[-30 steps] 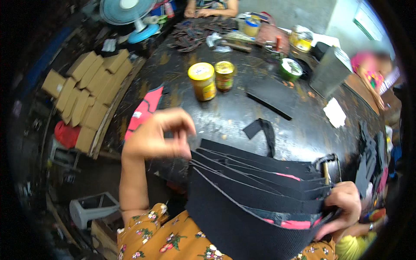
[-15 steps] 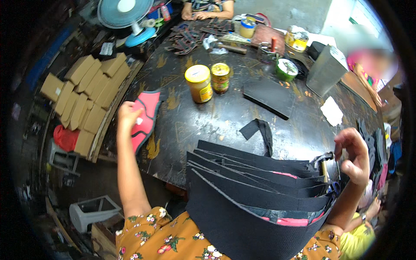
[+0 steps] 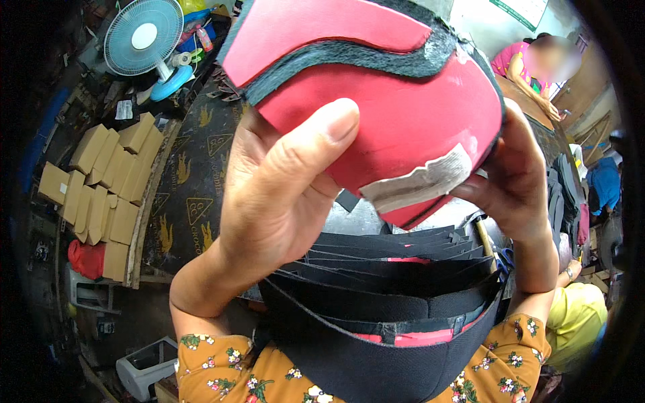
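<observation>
A red shoe upper [image 3: 403, 107] with a dark fuzzy band and a dark edge is raised high in front of me, bent into a curve. My left hand [image 3: 275, 181] grips it from the left, thumb pressed flat on its red face. On the other side my right hand [image 3: 517, 174] holds its edge, close to a greyish-white strip [image 3: 423, 180] stuck on the red. Below, against my body, stands a row of black curved fabric uppers [image 3: 383, 356]. Red and grey lining shows inside the nearest one.
Brown cardboard pieces [image 3: 111, 164] lie in rows at the left, near a standing fan [image 3: 144, 37]. The dark patterned table [image 3: 185, 221] extends ahead. A person in pink [image 3: 527, 70] sits at the far right; another in yellow [image 3: 578, 316] is near on the right.
The red shoe upper has come up from the table's left side to close before me. My right hand has moved from beside the black pieces onto its edge. The view has shifted.
</observation>
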A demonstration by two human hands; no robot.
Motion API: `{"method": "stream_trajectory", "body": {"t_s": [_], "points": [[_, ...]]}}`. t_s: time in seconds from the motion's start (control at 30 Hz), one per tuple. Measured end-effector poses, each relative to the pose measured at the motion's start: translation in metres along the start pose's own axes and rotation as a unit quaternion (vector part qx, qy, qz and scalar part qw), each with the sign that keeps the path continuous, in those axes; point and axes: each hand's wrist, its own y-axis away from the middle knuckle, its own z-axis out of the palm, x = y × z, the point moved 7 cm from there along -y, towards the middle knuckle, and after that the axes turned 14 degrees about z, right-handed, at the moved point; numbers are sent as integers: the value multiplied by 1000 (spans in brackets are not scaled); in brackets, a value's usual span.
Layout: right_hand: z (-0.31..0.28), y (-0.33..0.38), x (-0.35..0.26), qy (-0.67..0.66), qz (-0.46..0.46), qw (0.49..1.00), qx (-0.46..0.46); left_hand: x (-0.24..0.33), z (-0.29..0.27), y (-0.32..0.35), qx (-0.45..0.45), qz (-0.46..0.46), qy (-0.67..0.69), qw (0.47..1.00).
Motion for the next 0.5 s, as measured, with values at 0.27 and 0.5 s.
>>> {"method": "stream_trajectory", "body": {"t_s": [0.27, 0.5], "points": [[-29, 41, -1, -110, -41, 974, -195, 51, -12, 20, -8, 58, -294, 954], [27, 85, -33, 87, 76, 903, -414, 78, -4, 80, -215, -72, -123, 966]]}}
